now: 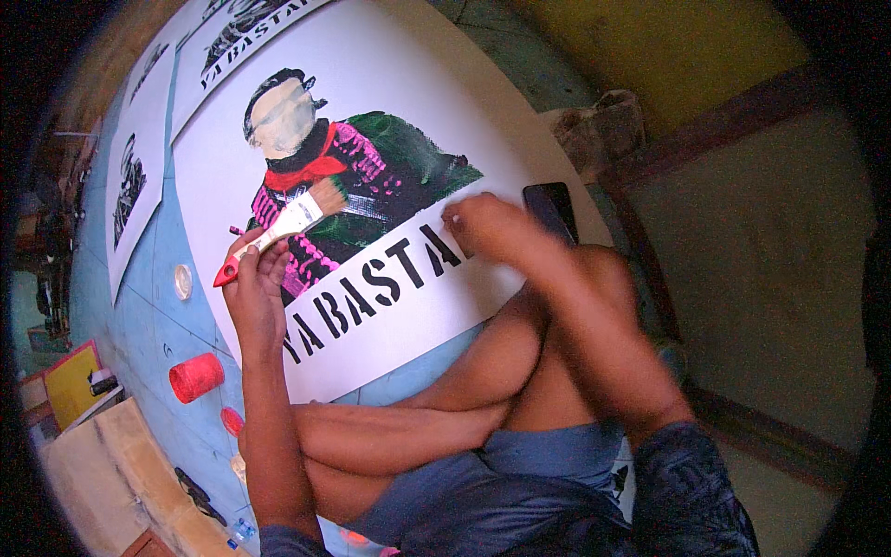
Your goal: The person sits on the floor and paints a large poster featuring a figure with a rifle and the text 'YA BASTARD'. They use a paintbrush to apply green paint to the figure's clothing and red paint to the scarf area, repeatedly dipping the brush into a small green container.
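My left hand grips a flat paintbrush by its red-tipped pale handle. Its bristles, stained green, hover over or rest on the painted figure; which of the two I cannot tell. The figure has a bare cream face area, a red scarf, a dark green garment and pink marks. It is on a large white paper sheet with bold black stencilled lettering below. Over the right end of the lettering is my right hand, fingers curled inward and smeared by motion. Whether it holds anything is hidden.
A dark phone lies right of my right hand. On the blue floor at left are a red container and a round whitish lid. More printed sheets lie at far left and top. My crossed legs border the sheet's near edge.
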`<state>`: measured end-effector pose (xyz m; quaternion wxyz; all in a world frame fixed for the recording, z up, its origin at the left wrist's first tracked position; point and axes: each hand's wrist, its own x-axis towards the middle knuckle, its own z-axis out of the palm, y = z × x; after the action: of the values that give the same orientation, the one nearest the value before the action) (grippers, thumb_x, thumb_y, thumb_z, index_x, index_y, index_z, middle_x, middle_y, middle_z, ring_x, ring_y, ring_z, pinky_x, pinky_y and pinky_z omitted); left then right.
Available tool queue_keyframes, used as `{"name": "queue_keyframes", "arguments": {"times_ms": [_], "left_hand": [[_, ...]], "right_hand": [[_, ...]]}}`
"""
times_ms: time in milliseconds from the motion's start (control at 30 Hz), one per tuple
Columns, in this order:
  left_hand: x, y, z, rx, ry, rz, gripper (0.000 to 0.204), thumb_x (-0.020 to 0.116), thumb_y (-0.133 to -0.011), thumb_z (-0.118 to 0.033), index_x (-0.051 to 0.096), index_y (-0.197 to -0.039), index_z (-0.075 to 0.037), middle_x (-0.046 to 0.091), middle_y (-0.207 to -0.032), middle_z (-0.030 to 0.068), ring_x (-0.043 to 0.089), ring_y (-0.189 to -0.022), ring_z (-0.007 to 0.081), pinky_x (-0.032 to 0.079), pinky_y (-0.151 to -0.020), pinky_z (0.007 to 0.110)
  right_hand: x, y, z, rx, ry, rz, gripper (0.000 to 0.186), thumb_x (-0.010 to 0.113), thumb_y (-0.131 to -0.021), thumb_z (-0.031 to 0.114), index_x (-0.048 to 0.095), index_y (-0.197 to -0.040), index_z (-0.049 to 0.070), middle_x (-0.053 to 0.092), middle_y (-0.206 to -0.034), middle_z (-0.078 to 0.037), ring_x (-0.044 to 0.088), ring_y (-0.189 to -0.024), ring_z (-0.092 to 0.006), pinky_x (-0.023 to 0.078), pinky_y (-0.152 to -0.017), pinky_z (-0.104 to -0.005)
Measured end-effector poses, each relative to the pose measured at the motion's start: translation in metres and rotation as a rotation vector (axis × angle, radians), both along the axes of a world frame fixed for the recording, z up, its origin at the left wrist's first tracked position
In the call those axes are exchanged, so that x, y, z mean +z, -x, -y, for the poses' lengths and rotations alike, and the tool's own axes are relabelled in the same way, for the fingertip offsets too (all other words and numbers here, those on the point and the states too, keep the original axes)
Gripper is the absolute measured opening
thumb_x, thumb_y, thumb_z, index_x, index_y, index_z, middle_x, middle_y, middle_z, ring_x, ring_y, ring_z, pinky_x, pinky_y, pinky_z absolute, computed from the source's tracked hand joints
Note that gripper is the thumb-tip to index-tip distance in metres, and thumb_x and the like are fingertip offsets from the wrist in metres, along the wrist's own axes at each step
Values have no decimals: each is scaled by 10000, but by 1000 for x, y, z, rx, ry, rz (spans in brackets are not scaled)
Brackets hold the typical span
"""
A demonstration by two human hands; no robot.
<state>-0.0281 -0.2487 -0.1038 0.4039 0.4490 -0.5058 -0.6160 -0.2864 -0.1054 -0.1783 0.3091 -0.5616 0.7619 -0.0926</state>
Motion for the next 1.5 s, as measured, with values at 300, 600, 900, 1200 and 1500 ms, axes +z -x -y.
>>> {"name": "queue_keyframes", "arguments": {"times_ms": [300, 600, 900, 1200, 1500], "left_hand": [[-15, -8, -1, -4, -28, 68, 277, 400, -975, -115, 484, -1183, 49, 600, -1052, 181, 633, -942, 203, 535, -838, 293], [-14, -5, 1, -28, -25, 9, 279, 405, -978, -124, 486, -1185, 46, 602, -1054, 183, 634, -937, 202, 537, -836, 306], [-8, -13, -1, -11, -44, -34, 269, 425, -964, -109, 488, -1174, 48, 607, -1041, 184, 636, -917, 201, 536, -824, 298], [-5, -15, -2, 6, -21, -18, 262, 427, -967, -119, 500, -1162, 40, 609, -1039, 185, 633, -921, 196, 531, -826, 294], [-8, -5, 1, -96, -3, 56, 247, 432, -962, -102, 509, -1150, 38, 609, -1039, 168, 638, -904, 196, 532, -816, 285]], "right_hand": [[-51, 119, 13, -122, -2, -438, 1042, 697, -716, 606, 233, -1457, 39, 181, -1490, -289, 221, -1374, -437, 230, -1125, -476], [-100, 184, -3, -364, 323, -478, 1037, 724, -706, 542, 213, -1471, 62, 192, -1490, -286, 174, -1398, -415, 119, -1133, -552], [-86, 165, 6, -472, 133, -652, 975, 693, -748, 539, 244, -1454, 39, 205, -1487, -281, 214, -1384, -420, 173, -1131, -517], [-69, 123, 0, -232, 145, -627, 786, 625, -840, 456, 321, -1403, 0, 342, -1421, -264, 320, -1329, -409, 259, -1101, -486], [-11, 122, 4, -589, 405, -159, 364, 618, -864, 256, 607, -1146, 26, 634, -1110, -198, 616, -1029, -312, 480, -884, -409]]}}
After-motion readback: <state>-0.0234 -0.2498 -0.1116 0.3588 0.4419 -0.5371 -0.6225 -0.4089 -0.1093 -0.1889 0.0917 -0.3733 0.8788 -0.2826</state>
